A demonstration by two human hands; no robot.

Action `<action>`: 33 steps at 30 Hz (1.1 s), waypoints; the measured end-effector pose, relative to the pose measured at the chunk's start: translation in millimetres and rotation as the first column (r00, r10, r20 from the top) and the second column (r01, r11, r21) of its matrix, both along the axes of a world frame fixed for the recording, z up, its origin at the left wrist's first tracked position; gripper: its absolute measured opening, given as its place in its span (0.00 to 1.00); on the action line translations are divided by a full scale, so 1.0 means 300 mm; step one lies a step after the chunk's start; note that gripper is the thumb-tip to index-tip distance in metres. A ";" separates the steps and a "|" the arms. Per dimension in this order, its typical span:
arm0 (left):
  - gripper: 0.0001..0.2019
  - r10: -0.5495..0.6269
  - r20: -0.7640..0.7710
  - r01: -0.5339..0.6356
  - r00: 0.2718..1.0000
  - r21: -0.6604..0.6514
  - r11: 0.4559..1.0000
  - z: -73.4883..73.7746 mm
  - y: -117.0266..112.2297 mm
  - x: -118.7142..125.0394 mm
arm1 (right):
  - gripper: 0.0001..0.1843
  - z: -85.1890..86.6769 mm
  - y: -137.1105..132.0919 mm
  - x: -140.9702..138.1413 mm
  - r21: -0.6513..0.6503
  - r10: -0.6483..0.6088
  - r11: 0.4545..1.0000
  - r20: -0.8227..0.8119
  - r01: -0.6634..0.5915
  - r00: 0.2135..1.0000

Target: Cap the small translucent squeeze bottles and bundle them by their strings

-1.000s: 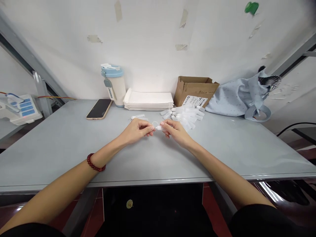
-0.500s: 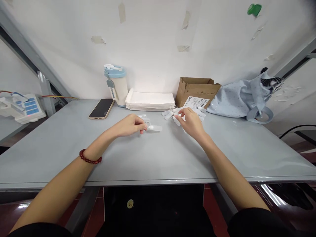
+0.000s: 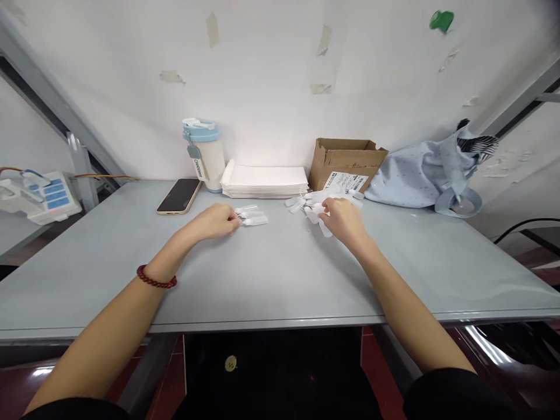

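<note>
Both hands at the table (image 3: 275, 274), each beside its own lot of small translucent plastic pieces.
Taking the table's middle as the clock's centre, the left hand (image 3: 217, 220) rests toward 11 o'clock, fingers drawn together at the ends of a short row of pieces (image 3: 256, 221) whose bodies point to 3 o'clock, perhaps to keep them lined up; whether it grips one, I cannot tell. The right hand (image 3: 344, 219) bends over the loose pile (image 3: 311, 215) toward 1 o'clock, its fingers curled, any pinch hidden. The pile lies just before the cardboard box (image 3: 350, 158), probably for easy reach.
</note>
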State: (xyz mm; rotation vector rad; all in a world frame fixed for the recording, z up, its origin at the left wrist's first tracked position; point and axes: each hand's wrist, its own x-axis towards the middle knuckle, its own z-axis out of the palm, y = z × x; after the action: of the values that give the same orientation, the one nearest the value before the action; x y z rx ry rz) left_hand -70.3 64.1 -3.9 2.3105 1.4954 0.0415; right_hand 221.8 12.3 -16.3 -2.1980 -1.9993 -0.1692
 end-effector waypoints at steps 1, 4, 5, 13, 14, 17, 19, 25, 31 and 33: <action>0.14 0.009 -0.025 -0.008 1.000 0.020 1.000 -0.002 0.000 0.003 | 0.12 0.001 -0.001 -0.003 -0.010 -0.001 1.000 0.014 0.001 1.000; 0.16 0.033 -0.080 -0.027 0.996 0.082 0.996 -0.008 0.000 0.006 | 0.12 0.003 -0.004 -0.009 -0.038 0.003 0.999 0.047 -0.002 0.999; 0.17 0.041 -0.095 -0.031 0.995 0.102 0.994 -0.009 0.000 0.006 | 0.12 0.003 -0.005 -0.011 -0.045 0.004 0.999 0.051 -0.002 0.999; 0.20 0.100 -0.091 -0.083 0.991 0.180 0.980 -0.007 -0.009 0.010 | 0.13 -0.005 -0.005 -0.012 0.029 -0.009 1.000 -0.011 0.009 1.000; 0.19 0.105 -0.082 -0.089 0.991 0.185 0.979 -0.007 -0.010 0.011 | 0.13 -0.006 -0.004 -0.010 0.059 -0.005 0.998 -0.048 0.008 0.999; 0.19 0.104 -0.031 -0.095 0.994 0.206 0.974 -0.010 -0.012 0.015 | 0.11 -0.001 -0.003 -0.007 0.149 0.046 0.989 -0.282 -0.003 0.958; 0.19 0.071 0.025 -0.075 0.997 0.224 0.972 -0.013 -0.016 0.020 | 0.09 0.005 -0.006 -0.012 0.197 0.127 0.980 -0.486 -0.033 0.865; 0.16 -0.086 0.337 0.062 0.938 0.082 0.995 -0.024 -0.056 0.064 | 0.09 -0.012 -0.030 -0.066 0.324 0.333 0.933 -0.614 -0.156 0.715; 0.24 -0.071 0.527 0.102 0.847 -0.031 0.994 -0.028 -0.100 0.108 | 0.10 -0.056 -0.051 -0.111 0.442 0.570 0.802 -0.366 -0.402 0.736; 0.20 -0.061 0.547 0.097 0.835 -0.037 0.995 -0.023 -0.104 0.113 | 0.09 -0.064 -0.053 -0.116 0.464 0.607 0.768 -0.308 -0.441 0.733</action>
State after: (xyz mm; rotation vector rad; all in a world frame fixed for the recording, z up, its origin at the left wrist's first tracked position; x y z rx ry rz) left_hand -36.5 32.9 -10.7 2.0595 1.0858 0.5758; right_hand 186.9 -3.5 -35.5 -1.2197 -2.0276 0.0405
